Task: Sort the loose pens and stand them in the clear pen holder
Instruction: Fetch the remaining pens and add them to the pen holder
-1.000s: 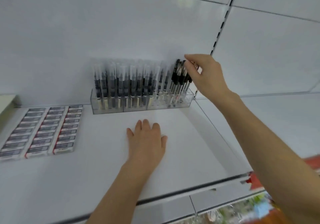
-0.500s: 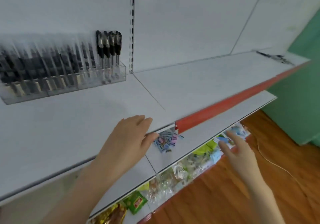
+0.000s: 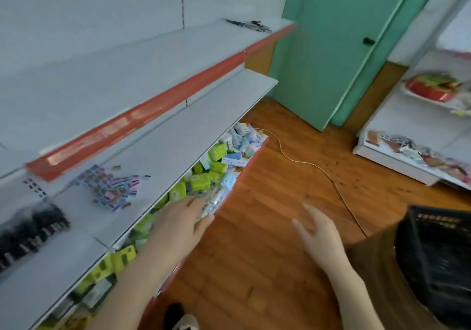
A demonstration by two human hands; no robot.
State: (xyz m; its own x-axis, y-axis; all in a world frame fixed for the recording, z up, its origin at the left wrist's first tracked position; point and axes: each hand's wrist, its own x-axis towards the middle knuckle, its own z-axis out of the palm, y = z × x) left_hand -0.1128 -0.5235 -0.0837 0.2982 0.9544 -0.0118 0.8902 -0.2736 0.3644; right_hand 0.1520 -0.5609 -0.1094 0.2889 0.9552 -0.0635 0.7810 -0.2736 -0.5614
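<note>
Several loose black pens (image 3: 246, 25) lie in a small heap at the far right end of the top white shelf (image 3: 107, 74). The clear pen holder is out of view. My left hand (image 3: 183, 221) is open, fingers straight, held in front of the lower shelves' edge and holding nothing. My right hand (image 3: 314, 229) is open with spread fingers, hanging over the wooden floor, and holds nothing. The view is motion-blurred.
A red price strip (image 3: 153, 115) edges the top shelf. Small labels (image 3: 112, 189) are scattered on the middle shelf, and green and blue boxes (image 3: 211, 166) fill the bottom one. A black basket (image 3: 438, 258) stands at the right. A green door (image 3: 336, 44) and a cord (image 3: 305, 162) lie ahead.
My view swung right and the pen holder left the frame. Both hands came off the shelf and moved right and down; the loose pens at the far shelf end are nearer.
</note>
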